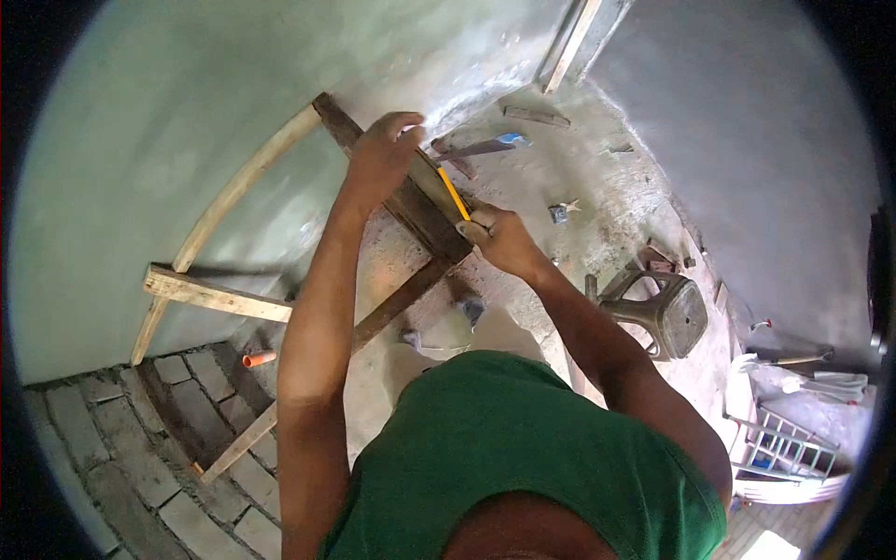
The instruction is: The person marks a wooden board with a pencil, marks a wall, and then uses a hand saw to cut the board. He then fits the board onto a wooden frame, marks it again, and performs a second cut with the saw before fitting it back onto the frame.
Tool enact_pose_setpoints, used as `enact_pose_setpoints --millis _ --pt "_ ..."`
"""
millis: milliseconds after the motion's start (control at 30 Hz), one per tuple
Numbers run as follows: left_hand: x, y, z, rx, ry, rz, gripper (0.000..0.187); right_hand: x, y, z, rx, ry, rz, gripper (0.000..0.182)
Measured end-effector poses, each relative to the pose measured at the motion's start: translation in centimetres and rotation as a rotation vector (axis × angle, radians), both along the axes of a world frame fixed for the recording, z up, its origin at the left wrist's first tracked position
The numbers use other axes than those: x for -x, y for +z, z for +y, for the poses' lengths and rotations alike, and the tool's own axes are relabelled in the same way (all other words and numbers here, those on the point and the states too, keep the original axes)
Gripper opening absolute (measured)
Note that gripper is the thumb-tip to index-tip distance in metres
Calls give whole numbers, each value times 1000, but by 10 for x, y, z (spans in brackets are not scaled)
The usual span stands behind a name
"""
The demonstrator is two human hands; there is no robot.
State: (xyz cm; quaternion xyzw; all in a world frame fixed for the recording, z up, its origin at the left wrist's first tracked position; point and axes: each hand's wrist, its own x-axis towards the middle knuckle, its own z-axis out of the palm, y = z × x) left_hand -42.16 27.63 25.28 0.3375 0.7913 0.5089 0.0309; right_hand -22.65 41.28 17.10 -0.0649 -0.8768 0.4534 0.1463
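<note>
Wall [131, 159]: greenish, plastered; backs the work, to my left and ahead.

Dark timber [425, 219]: long, straight, in front of me, slanting from beside the wall down toward my right. Probably stiff and fairly heavy, rough-grained, low slip, splinters likely at the edges. I judge the best hold to be across both long edges, one hand toward each end.

Curved batten [245, 179]: pale, slender, bowed along the wall, meeting the timber's far end. Likely light and springy; I would take it near mid-length, without forcing the bend.

Stool [681, 317]: plastic by its look, on the floor to my right; light, I expect, best lifted by the seat rim.

Dark crosspiece [401, 301]: runs from the timber's near end toward my left arm. Likely rigid; best gripped by its edges.

Pale board [219, 294]: short, crossing the batten; likely stiff and easy to grip.

Handsaw [481, 147]: on the floor beyond the timber; thin blade, to be taken by its blue handle only.

Left hand [381, 161]: over the timber's upper part, fingers curved and apart, pinching nothing visible; fingertip contact I cannot tell.

Right hand [504, 243]: at the near end, thumb and fingers pinching the yellow strip.

Yellow strip [452, 193]: narrow, straight, lying along the timber's edge. Light, probably smooth and easily bent; best pinched flat near an end.

Orange pipe [259, 358]: short stub, low to my left.
</note>
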Motion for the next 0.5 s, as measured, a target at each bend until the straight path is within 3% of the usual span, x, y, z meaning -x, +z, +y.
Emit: enact_pose_setpoints --millis 67,100,167,200,333,367,433,500 --pt "27 -23 18 20 -440 551 46 -2 -3 -4 20 -12 -44 28" --pt "30 -33 21 7 -456 538 46 -7 0 -11 15 -30 -58 28" --pt "37 -44 23 439 -581 320 48 -12 11 -25 -9 -138 -63 27" --pt "44 -44 23 626 -625 317 47 -17 2 -27 -18 -161 -187 25" --pt "58 -54 18 612 -682 296 48 -47 -16 -55 -327 -403 -56 28" --pt "59 -58 17 596 -685 252 49 -60 -19 -66 -331 -417 -77 28" --pt "52 -52 9 573 -711 212 51 -79 -8 -92 -31 -585 -99 19" --pt "45 -43 0 553 -676 363 54 -106 -23 -107 -91 -666 -88 17"
